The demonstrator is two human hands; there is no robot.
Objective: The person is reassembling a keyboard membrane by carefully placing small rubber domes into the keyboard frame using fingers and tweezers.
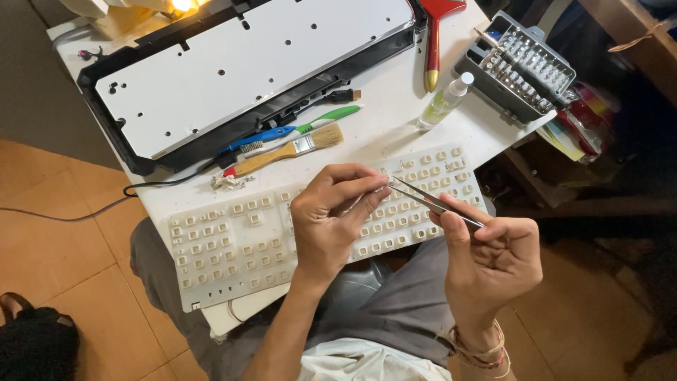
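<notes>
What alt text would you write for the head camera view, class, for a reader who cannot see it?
A right hand holds metal tweezers whose tips meet the left hand above a white keyboard membrane sheet on a white table. Behind lie a paintbrush, a toothbrush and an opened keyboard case.

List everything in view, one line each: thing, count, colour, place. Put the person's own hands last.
keyboard membrane sheet: one, white, front of the table over the lap
keyboard case: one, black frame with white plate, back of table
tweezers: one pair, metal, between both hands
paintbrush: one, wooden handle, beside the case
toothbrushes: two, blue and green, beside the paintbrush
red-handled tool: one, red with yellow tip, back right
small bottle: one, clear with yellowish liquid, right of centre
bit set box: one, grey, right table edge
table: one, white
black bag: one, on the floor, lower left
left hand: pinching at the tweezers' tip
right hand: holding the tweezers
</notes>
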